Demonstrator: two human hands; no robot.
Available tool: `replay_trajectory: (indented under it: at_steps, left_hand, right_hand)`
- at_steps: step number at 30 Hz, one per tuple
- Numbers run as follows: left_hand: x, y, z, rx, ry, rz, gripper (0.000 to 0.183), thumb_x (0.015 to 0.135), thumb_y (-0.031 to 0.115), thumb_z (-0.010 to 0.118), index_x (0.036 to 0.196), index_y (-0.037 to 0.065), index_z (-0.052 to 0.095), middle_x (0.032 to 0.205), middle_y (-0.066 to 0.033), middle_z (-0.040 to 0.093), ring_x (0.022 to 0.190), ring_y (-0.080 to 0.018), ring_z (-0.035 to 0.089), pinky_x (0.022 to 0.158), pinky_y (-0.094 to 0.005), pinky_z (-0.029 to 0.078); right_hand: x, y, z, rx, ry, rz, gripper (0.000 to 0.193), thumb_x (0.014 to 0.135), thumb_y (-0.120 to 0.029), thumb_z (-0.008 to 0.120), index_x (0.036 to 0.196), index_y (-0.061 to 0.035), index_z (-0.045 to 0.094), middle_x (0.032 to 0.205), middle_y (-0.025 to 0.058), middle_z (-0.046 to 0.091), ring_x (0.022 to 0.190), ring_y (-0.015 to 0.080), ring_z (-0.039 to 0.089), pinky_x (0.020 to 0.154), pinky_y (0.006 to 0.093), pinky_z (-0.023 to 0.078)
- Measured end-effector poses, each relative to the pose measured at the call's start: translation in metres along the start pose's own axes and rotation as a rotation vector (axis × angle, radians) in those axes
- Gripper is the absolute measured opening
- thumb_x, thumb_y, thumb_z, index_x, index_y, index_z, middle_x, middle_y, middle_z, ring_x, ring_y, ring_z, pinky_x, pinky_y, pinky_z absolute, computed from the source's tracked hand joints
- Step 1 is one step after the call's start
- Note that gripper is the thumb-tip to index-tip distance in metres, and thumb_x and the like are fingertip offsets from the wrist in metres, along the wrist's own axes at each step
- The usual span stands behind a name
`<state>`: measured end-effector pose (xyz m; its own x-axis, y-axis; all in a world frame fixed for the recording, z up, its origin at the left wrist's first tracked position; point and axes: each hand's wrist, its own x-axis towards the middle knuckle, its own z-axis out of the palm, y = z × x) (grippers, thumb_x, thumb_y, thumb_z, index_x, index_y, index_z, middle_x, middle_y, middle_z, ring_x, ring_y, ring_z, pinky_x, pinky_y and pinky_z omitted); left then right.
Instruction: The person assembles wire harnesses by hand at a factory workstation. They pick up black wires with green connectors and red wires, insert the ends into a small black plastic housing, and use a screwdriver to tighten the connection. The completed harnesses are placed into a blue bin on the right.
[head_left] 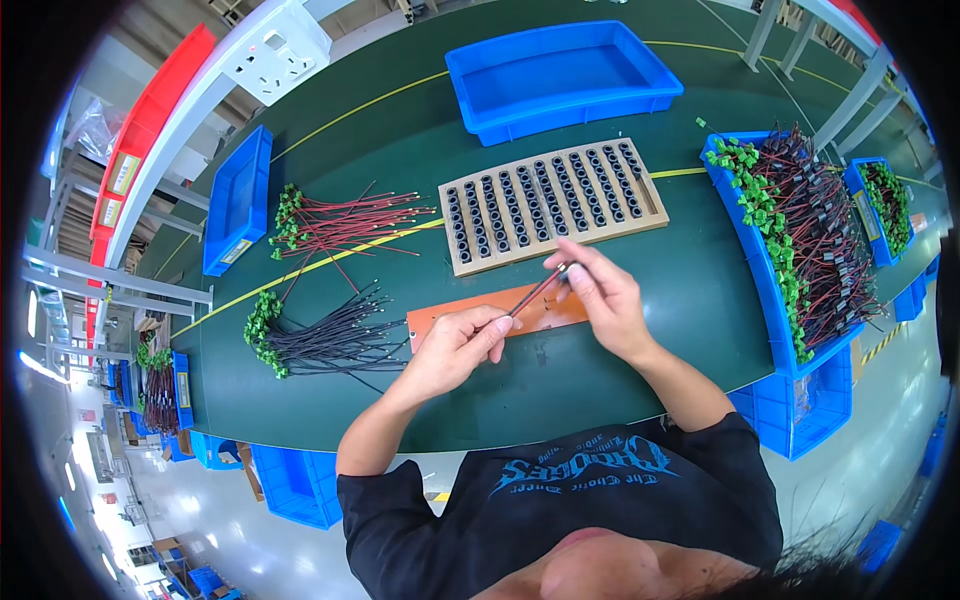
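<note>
My left hand (458,342) is closed, its thumb and fingertips pinching a thin dark wire (532,295) that slants up to the right. At the wire's other end my right hand (606,302) closes thumb and fingers around a small black part (565,269), mostly covered by the fingers. Beneath both hands lies an orange board (553,316). Left of it is a bundle of black wires (335,332) with green connectors (264,335); farther back, red wires (352,217) also end in green connectors (288,215). Beyond my hands stands a wooden rack (463,263) with rows of black cylindrical parts (522,205).
A blue tray (565,113) sits at the back of the green table (640,385). To the right, a blue bin (741,255) is heaped with wired green connectors. Another blue bin (238,205) stands at the left beside a metal frame (160,165) carrying a socket panel (277,52).
</note>
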<state>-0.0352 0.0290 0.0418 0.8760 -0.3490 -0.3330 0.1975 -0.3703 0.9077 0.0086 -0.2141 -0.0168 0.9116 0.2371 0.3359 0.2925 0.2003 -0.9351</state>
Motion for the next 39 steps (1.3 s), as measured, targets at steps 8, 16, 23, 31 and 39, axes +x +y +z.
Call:
replay_trajectory:
  at_steps: [8,16,23,31,39]
  left_hand:
    - [0.003,-0.002,0.004,0.061,-0.007,0.048,0.033,0.110,0.027,0.054,0.115,0.001,0.073,0.070,0.0003,0.062,0.067,-0.0072,0.055,0.062,-0.0274,0.044]
    - [0.005,-0.005,0.005,0.045,0.016,0.058,0.031,0.109,0.026,0.056,0.116,0.001,0.073,0.073,0.0020,0.061,0.064,-0.0035,0.046,0.057,-0.0221,0.038]
    - [0.016,-0.009,0.014,0.107,0.001,0.106,0.032,0.110,0.027,0.055,0.115,0.000,0.073,0.074,0.0004,0.064,0.067,-0.0053,0.054,0.060,-0.0239,0.043]
    - [-0.006,-0.034,-0.019,0.104,0.005,0.088,0.030,0.109,0.026,0.055,0.102,0.003,0.072,0.068,-0.0012,0.063,0.061,-0.0097,0.054,0.058,-0.0289,0.043]
    - [-0.007,-0.035,-0.020,0.101,-0.115,0.089,0.026,0.107,0.022,0.056,0.099,0.003,0.071,0.067,-0.0020,0.062,0.062,-0.0118,0.056,0.060,-0.0300,0.046]
  right_hand:
    - [0.004,0.005,-0.007,0.522,0.082,0.275,0.037,0.110,-0.020,0.053,0.141,-0.0001,0.059,0.115,0.0107,0.070,0.106,0.0176,0.064,0.089,0.0303,0.050]
    - [0.001,-0.002,0.000,0.437,0.033,0.251,0.044,0.109,-0.022,0.058,0.147,-0.0010,0.052,0.115,0.0105,0.071,0.102,0.0130,0.063,0.086,0.0276,0.049]
    - [-0.016,0.014,0.017,0.520,-0.134,0.386,0.037,0.109,-0.020,0.056,0.141,-0.0002,0.061,0.115,0.0082,0.072,0.091,0.0085,0.058,0.079,0.0240,0.047]
    - [0.005,0.018,-0.021,0.421,0.107,0.193,0.035,0.109,-0.019,0.055,0.133,0.0055,0.064,0.118,0.0118,0.072,0.085,0.0094,0.060,0.079,0.0271,0.052]
    - [-0.022,0.036,0.038,0.370,-0.244,0.393,0.036,0.109,-0.018,0.055,0.140,0.0004,0.062,0.127,0.0109,0.071,0.097,0.0111,0.065,0.086,0.0268,0.054]
